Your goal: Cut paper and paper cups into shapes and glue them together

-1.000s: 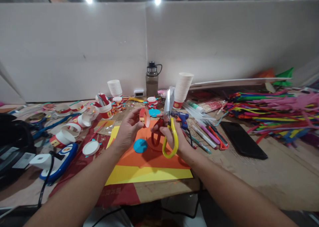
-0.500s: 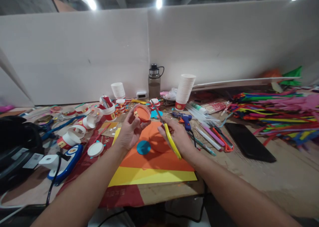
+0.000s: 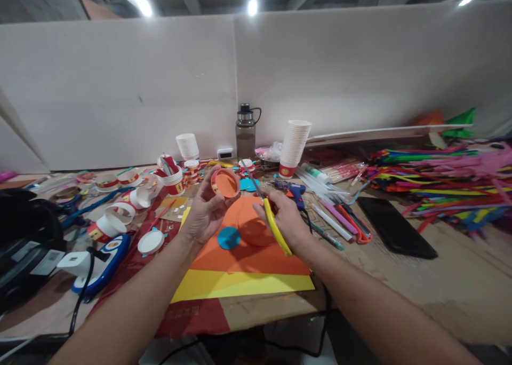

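Head view, with the orange sheet (image 3: 250,261) as the dial's centre: the left hand (image 3: 206,210), at 10 to 11 o'clock, grasps a shallow cup piece (image 3: 226,184) between thumb and fingers, its round orange inside facing the person, while the right hand (image 3: 283,214), at 2 o'clock, grips the yellow-handled scissors (image 3: 275,227), blades pointing toward 11 o'clock. A blue disc (image 3: 229,238) lies on the sheet toward 9 o'clock; farther out stand a bottle (image 3: 245,136) at 12 and stacked paper cups (image 3: 295,147) at 1, with a phone (image 3: 396,226) flat at 3.
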Tool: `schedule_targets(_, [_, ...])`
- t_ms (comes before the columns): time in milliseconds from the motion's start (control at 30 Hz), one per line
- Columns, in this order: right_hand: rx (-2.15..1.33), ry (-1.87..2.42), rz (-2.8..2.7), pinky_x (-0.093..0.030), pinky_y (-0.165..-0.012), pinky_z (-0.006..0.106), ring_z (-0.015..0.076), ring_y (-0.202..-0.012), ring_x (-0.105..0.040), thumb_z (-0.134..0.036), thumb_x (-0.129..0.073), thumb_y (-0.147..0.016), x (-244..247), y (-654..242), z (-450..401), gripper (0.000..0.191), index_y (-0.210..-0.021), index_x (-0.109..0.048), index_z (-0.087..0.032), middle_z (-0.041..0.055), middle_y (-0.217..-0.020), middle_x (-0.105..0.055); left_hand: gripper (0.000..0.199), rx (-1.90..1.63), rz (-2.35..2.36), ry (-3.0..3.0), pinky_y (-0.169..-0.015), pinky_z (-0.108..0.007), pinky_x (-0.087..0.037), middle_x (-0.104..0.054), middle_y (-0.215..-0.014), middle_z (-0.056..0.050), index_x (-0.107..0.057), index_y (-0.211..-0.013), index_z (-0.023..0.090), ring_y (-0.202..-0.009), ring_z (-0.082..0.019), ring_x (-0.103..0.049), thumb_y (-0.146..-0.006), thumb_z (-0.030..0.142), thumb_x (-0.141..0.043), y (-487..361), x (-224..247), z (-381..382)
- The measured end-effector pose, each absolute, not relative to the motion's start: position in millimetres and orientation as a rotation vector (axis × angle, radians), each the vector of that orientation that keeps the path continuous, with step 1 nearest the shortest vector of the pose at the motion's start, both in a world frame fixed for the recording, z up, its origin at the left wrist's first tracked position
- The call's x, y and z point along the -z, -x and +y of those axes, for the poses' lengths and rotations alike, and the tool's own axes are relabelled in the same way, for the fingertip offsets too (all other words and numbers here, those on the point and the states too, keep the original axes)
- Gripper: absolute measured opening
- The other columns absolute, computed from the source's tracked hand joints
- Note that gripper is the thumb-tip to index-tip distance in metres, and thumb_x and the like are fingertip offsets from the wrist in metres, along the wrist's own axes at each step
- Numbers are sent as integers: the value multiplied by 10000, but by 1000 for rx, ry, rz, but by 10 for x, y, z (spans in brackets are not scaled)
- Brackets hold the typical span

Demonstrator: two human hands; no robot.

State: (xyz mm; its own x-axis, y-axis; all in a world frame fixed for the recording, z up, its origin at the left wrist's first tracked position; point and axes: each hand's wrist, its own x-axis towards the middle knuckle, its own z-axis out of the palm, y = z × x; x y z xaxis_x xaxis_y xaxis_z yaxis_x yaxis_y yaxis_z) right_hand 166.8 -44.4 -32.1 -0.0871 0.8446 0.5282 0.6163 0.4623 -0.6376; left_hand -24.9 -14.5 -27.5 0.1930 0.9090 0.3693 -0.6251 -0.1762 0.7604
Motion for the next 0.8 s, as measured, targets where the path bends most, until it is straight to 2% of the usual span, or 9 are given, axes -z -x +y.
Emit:
schedule_targets(200, [-481, 1156, -1695, -496, -757, 308, 197, -838, -619, -349, -585, -875, 330, -1681, -433, 287, -1101, -662, -190, 37, -839, -657, 618, -1526, 360, -1526, -1088, -375, -440, -585, -1365, -36, -631, -1206, 341, -1320, -229, -508, -657, 159, -848, 249, 314, -115])
schedule_targets(333, [-514, 1095, -1639, -508, -750, 302, 200, -883, -626, -342, -597, -869, 333, -1672, -427, 298, -1133, -649, -214, 60, -982, -685, 560, -1549, 271, -1796, -1106, -405, -421, -582, -1334, -69, -608, -1202, 299, -1310, -227, -514, -710, 114, -800, 233, 306, -139])
schedule_targets(433, [-462, 1073, -1635, -516, -777, 314, 206, -927, -627, -344, -600, -872, 334, -1671, -429, 269, -1108, -642, -223, 69, -1064, -679, 591, -1524, 244, -1849, -1075, -391, -454, -568, -1337, -81, -569, -1235, 301, -1281, -217, -535, -722, 108, -790, 225, 311, -153])
schedule_targets(567, [-395, 1066, -1671, -513, -819, 331, 198, -908, -624, -328, -591, -885, 330, -1671, -452, 204, -1052, -637, -220, 62, -1025, -666, 620, -1518, 286, -1842, -1045, -359, -483, -559, -1333, -86, -553, -1251, 292, -1255, -203, -551, -715, 95, -793, 245, 340, -141])
schedule_targets(800, [-449, 1073, -1636, -512, -835, 330, 212, -981, -625, -343, -608, -875, 300, -1672, -472, 272, -1118, -629, -223, 72, -1080, -669, 533, -1508, 323, -1808, -1098, -450, -430, -569, -1322, -87, -617, -1155, 273, -1310, -254, -505, -687, 109, -813, 260, 328, -192])
